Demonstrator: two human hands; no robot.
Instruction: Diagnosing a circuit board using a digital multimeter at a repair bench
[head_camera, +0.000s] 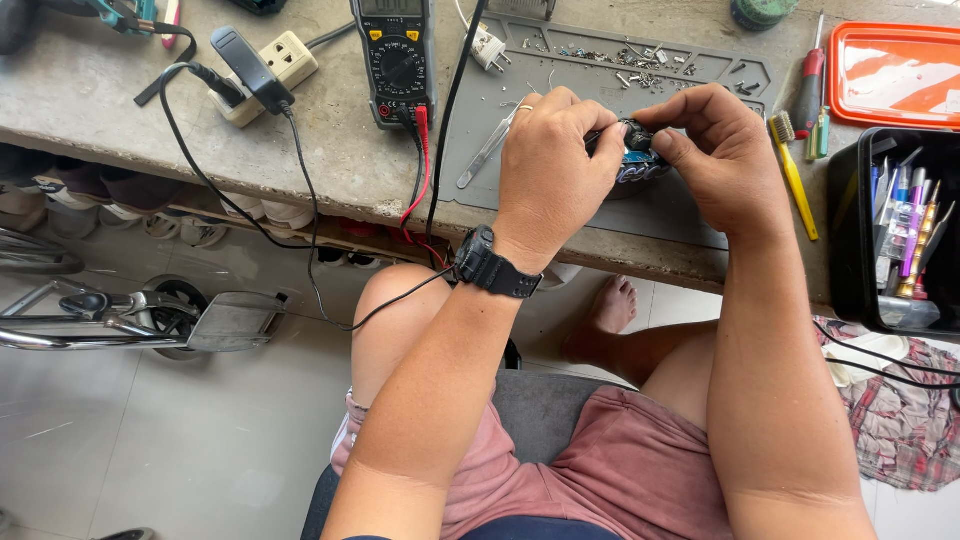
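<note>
Left to right across the bench. Power strip (262, 75) with a black adapter plugged in, then multimeter (398, 58), its red and black leads trailing off the edge.

Tweezers (487, 150) lie loose on the grey work mat (690, 205), just beside my left hand (552, 160). That hand is closed round a small dark device (632, 155), fingers curled over its near end. My right hand (722, 150) pinches the other end between thumb and forefinger. The device sits just above the mat, mid-bench; what it is I cannot quite tell, as the fingers hide most of it.

Best kept low over the mat, so anything dropped lands there.

Loose screws (640, 58) are scattered behind. Further right: yellow brush (792, 172), red screwdriver (808, 90), orange tray (893, 75), black tool bin (895, 235).
</note>
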